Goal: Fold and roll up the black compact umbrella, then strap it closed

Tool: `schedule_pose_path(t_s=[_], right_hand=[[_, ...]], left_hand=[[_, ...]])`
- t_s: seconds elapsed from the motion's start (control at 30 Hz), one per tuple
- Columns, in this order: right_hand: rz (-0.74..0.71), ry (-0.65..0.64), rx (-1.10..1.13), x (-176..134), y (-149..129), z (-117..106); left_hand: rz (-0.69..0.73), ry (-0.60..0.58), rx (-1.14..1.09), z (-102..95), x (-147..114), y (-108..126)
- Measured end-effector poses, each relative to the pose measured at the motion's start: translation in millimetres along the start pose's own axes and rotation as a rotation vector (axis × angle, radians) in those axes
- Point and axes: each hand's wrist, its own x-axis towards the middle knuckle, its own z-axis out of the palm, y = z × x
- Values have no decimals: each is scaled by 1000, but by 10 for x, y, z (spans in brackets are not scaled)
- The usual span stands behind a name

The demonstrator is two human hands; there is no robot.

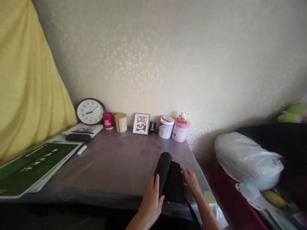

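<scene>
black roll (pixel 163 174) was gripped by the left hand (pixel 152 197) above the table (pixel 115 159). near the table's right edge, how the right hand (pixel 191 181) gripped could not be told.

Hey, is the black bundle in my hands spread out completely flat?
No, the black bundle is partly rolled up in the left hand, with a flat flap extending toward the right hand.

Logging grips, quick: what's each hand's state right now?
Left hand: holding the black roll.
Right hand: at the edge of the black flap, partly hidden; its grip can't be told.
</scene>
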Motion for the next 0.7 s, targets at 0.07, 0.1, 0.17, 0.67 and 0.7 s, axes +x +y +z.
schedule_pose_path(t_s=[0.07,0.1,0.17,0.67,0.7], right_hand=[[-32,-5,-50,-102,-82,27],[-59,6,-80,-139,-122,37],[-117,45,-142,-182,-185,56],[-226,115,-520,-206,-378,229],[-224,112,-510,-197,-391,234]], left_hand=[[5,4,-12,-4,-4,-9],[7,3,-18,-12,-9,-9],[8,-5,-28,-36,-21,-3],[-4,-23,-64,-53,-34,18],[-8,-22,-67,-45,-31,14]])
